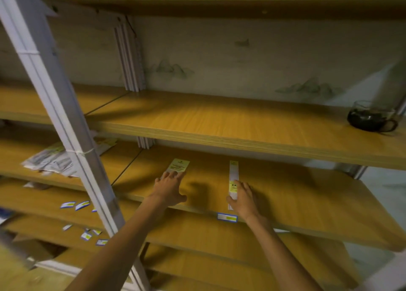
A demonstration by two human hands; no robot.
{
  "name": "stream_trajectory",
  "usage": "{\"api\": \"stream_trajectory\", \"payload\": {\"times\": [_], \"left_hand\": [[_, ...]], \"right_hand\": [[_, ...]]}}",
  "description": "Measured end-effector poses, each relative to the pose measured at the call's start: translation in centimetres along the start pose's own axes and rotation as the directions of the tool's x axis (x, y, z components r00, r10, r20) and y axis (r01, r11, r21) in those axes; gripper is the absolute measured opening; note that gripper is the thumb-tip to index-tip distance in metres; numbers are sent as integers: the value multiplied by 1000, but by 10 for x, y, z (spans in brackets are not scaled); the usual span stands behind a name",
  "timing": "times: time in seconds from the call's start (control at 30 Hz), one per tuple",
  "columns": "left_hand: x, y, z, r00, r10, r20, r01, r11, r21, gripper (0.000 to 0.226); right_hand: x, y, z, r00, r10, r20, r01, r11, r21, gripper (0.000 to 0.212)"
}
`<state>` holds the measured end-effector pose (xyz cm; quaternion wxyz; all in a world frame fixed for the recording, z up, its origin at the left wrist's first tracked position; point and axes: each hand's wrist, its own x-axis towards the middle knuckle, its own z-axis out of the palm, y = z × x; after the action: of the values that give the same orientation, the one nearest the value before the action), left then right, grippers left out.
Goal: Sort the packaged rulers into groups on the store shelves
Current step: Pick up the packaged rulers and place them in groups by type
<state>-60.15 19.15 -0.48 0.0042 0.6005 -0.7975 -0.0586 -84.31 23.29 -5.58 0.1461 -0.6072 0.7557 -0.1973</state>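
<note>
Two packaged rulers lie on the middle wooden shelf. A wider pack with a yellow label lies under the fingertips of my left hand, which rests flat on its near end with fingers straight. A narrow long pack lies lengthwise to the right; my right hand rests on its near end, thumb on the left side and fingers along its right edge. A loose pile of more packaged rulers sits on the same shelf level to the left, behind the white post.
A white metal upright crosses the left of the view. A glass cup of dark liquid stands on the upper shelf at the right. Blue-and-yellow price tags sit on the shelf edge and lie scattered on the lower left shelves. Cardboard box at bottom left.
</note>
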Motion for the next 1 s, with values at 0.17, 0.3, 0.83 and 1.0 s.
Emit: {"api": "stream_trajectory", "payload": {"times": [0.17,0.3,0.83,1.0], "left_hand": [[-18,-41,3,999,9,-33,-10,999,-39,87],[-48,-105,12,1000,-29,5,29,996,-84,88],[-180,-411,1,960,-280,1,277,950,-147,87],[-168,-469,-11,949,-314,-12,310,943,-123,91]], "right_hand": [[-5,-52,1,987,-147,69,156,978,-140,63],[-17,-112,23,965,-213,152,235,960,-149,66],[-95,-403,160,786,-447,426,510,859,-39,68],[-70,-455,185,787,-449,423,516,855,-54,68]]}}
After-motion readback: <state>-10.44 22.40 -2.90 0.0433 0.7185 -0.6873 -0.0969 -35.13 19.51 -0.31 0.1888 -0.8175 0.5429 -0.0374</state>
